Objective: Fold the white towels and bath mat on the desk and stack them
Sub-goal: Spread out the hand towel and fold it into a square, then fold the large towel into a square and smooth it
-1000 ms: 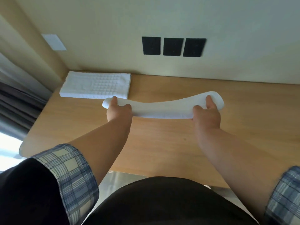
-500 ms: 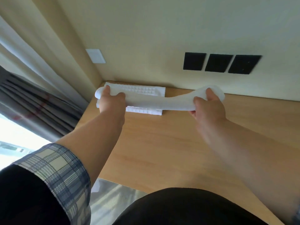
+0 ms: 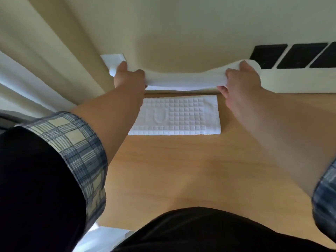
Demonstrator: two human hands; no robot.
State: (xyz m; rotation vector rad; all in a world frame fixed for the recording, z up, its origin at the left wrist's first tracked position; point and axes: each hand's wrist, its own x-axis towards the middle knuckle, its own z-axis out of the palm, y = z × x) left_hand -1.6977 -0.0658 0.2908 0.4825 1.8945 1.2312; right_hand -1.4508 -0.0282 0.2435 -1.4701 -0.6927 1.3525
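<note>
Towel (image 3: 183, 79) folded, stretched lengthwise between both fists: left hand (image 3: 127, 77) clamps one end, right hand (image 3: 240, 79) the other. Long axis runs left-right, parallel to the bath mat (image 3: 181, 115) lying on the desk (image 3: 181, 170) directly below the grip. Judgement: lower straight down.

I see a cream wall (image 3: 181, 30) behind the light wooden bench (image 3: 181, 170). Three black square panels (image 3: 291, 56) sit on it at right, a small white plate (image 3: 112, 58) at left. Pale curtains (image 3: 27, 70) hang far left.
</note>
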